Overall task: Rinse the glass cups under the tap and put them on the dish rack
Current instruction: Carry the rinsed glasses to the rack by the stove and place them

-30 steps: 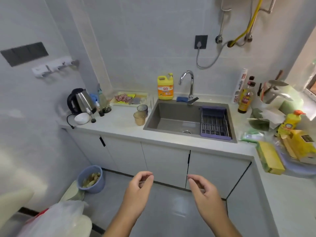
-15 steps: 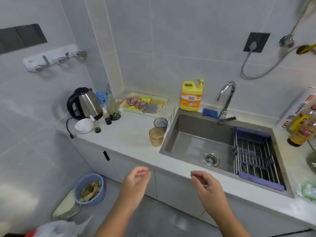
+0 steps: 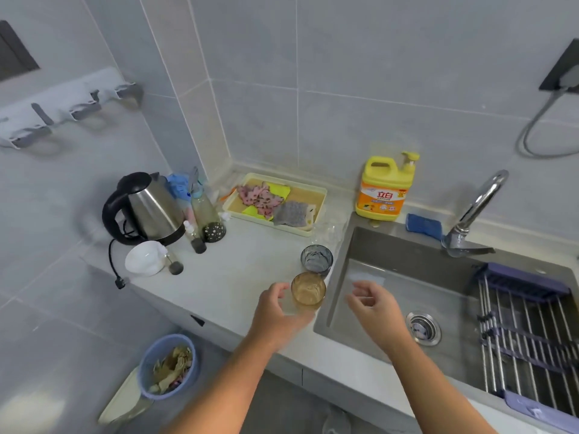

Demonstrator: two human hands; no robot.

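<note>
Left hand (image 3: pixel 275 313) at the amber cup (image 3: pixel 308 291), right hand (image 3: pixel 377 311) over the sink (image 3: pixel 391 245).
Blur hides whether the left hand's curved fingers grip the cup or only touch it on the counter (image 3: pixel 238 277) at the sink's edge. The right hand is loosely curled and holds nothing. A grey cup (image 3: pixel 316 259) stands just behind, and the dish rack (image 3: pixel 526 333) is cut off at the right.

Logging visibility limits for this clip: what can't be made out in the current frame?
Head view:
1. Left hand and amber glass cup: motion blur hides whether they touch.
2. Dish rack: cut off by the right and bottom edges.
3. Clear glassware beside the yellow tray: transparent and blurred, cannot be counted.
</note>
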